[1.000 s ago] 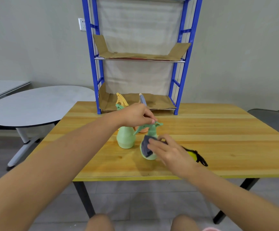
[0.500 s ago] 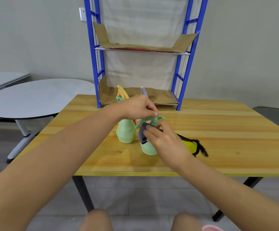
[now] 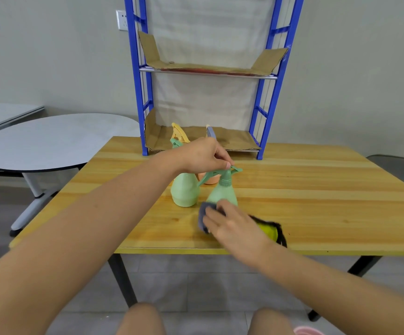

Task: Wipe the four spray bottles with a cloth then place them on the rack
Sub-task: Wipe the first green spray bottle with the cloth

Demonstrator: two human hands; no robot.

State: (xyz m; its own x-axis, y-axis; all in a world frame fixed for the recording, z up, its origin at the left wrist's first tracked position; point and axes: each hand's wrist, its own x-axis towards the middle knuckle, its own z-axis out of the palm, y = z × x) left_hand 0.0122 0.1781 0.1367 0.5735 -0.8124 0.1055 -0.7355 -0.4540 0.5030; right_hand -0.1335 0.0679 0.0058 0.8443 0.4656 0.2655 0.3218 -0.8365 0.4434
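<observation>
The left hand [image 3: 203, 154] pinches the spray head of the nearest green bottle [image 3: 222, 193], which stands upright on the wooden table [image 3: 317, 201]. The right hand [image 3: 232, 222] presses a grey cloth [image 3: 203, 215] against the bottle's lower body, fingers curled around the cloth. A second green bottle [image 3: 184, 192] stands just left of it, two more sit behind, partly hidden. The blue rack [image 3: 263, 122] stands at the far edge.

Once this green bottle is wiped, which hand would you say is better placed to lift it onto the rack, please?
Probably the left hand: it already pinches the top of the green bottle and is nearer the rack. The right hand is busy pressing the cloth against the bottle's base.
</observation>
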